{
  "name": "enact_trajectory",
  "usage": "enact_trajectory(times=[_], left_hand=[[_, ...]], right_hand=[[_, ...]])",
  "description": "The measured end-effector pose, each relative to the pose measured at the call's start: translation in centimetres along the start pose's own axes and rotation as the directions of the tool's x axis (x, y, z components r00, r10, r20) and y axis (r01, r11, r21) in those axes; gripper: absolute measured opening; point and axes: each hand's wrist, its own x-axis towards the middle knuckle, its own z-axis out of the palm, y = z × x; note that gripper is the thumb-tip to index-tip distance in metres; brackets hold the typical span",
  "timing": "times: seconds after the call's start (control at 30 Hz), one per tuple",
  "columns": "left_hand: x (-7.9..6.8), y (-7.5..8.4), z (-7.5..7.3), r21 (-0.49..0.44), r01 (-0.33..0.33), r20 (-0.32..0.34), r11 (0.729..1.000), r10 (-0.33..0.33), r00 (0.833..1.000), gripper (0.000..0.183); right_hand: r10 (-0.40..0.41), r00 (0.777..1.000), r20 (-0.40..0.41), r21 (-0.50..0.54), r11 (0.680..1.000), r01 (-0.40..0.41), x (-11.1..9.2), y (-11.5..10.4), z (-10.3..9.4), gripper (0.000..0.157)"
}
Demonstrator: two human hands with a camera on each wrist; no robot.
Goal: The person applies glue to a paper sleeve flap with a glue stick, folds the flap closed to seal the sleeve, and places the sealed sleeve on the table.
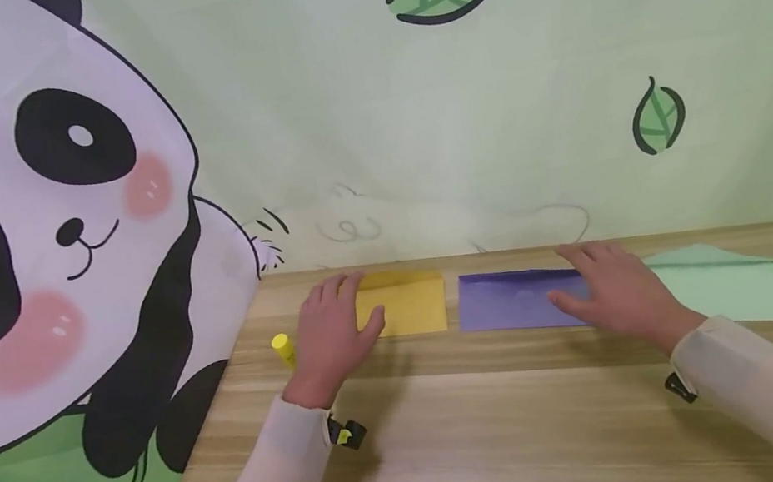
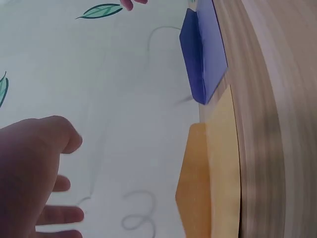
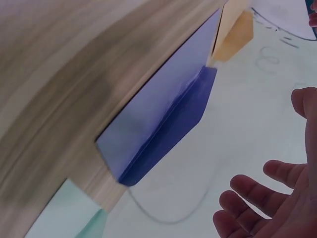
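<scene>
Three paper envelopes lie in a row toward the back of the wooden table: a yellow envelope, a purple envelope and a mint green envelope. Both wrist views show the flaps of the yellow and purple ones raised. My left hand hovers with fingers extended, covering the left end of the yellow envelope in the head view. Above the right part of the purple envelope is my right hand, its fingers relaxed and spread. Neither hand holds anything; the wrist views show both apart from the paper.
A small yellow cylinder stands left of my left hand, partly hidden by it. Behind the wooden table hangs a pale green cloth printed with a panda and leaves. A dark wrist device sits at my left cuff.
</scene>
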Motion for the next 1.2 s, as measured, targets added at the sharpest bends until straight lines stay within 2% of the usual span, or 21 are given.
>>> enact_trajectory(times=[0.27,0.47,0.6,0.73,0.83,1.0,1.2], left_hand=[[-2.0,-2.5,-1.0,0.099,0.043,-0.07,0.994,-0.036,0.997,0.05],[-3.4,-4.4,-1.8,0.09,0.052,-0.117,0.995,-0.042,0.992,0.047],[-4.1,-5.3,-2.2,0.096,0.069,-0.123,0.993,-0.057,0.991,0.048],[-4.5,-6.2,-2.3,0.099,0.11,-0.095,0.989,-0.1,0.99,0.049],[-4.8,-6.9,-2.4,0.101,0.152,-0.049,0.983,-0.148,0.988,0.048],[-5.2,-8.3,-2.4,0.117,0.219,0.049,0.969,-0.226,0.973,0.051],[-5.4,-9.6,-2.2,0.11,0.258,0.114,0.96,-0.27,0.956,0.058]], right_hand=[[-0.03,0.999,-0.025,-0.001,1.0,0.03,-0.7,-1.3,0.5,0.073],[-0.033,0.999,-0.014,0.027,0.999,0.033,-0.9,-2.1,0.7,0.069],[-0.042,0.999,-0.021,0.019,0.999,0.042,-1.1,-2.6,1.0,0.066],[-0.048,0.998,-0.027,0.035,0.998,0.049,-1.3,-2.9,1.3,0.065],[-0.055,0.998,-0.028,0.042,0.998,0.056,-1.5,-3.1,1.5,0.063],[-0.068,0.997,-0.026,0.019,0.997,0.069,-1.4,-3.2,1.5,0.059],[-0.075,0.997,-0.015,0.005,0.997,0.075,-1.3,-3.0,1.5,0.055]])
